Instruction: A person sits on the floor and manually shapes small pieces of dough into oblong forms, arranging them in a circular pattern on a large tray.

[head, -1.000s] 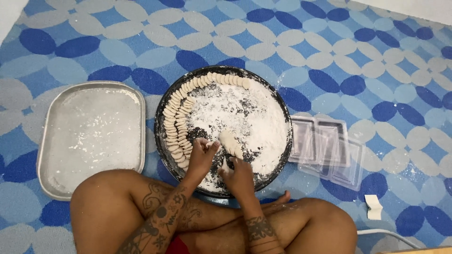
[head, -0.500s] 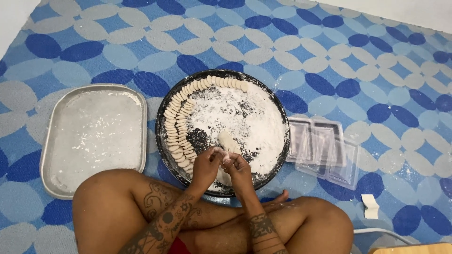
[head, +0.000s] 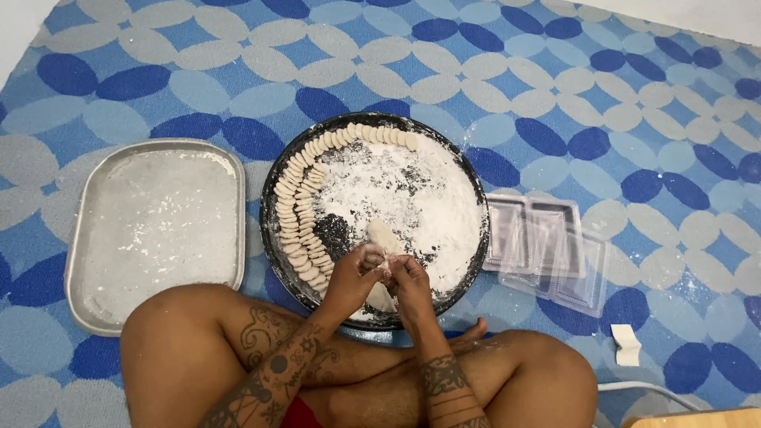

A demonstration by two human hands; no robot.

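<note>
On a blue patterned mat (head: 491, 71), both hands, left hand (head: 349, 277) and right hand (head: 412, 281), still pinch a dough piece (head: 384, 257) over the floured round tray (head: 468, 198), drawn nearer its front rim than before.

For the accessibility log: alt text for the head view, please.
Both hands, left hand and right hand, pinch a dough piece over a round floured tray with folded dumplings along its left rim. A rectangular metal tray lies left, clear plastic trays right.
</note>
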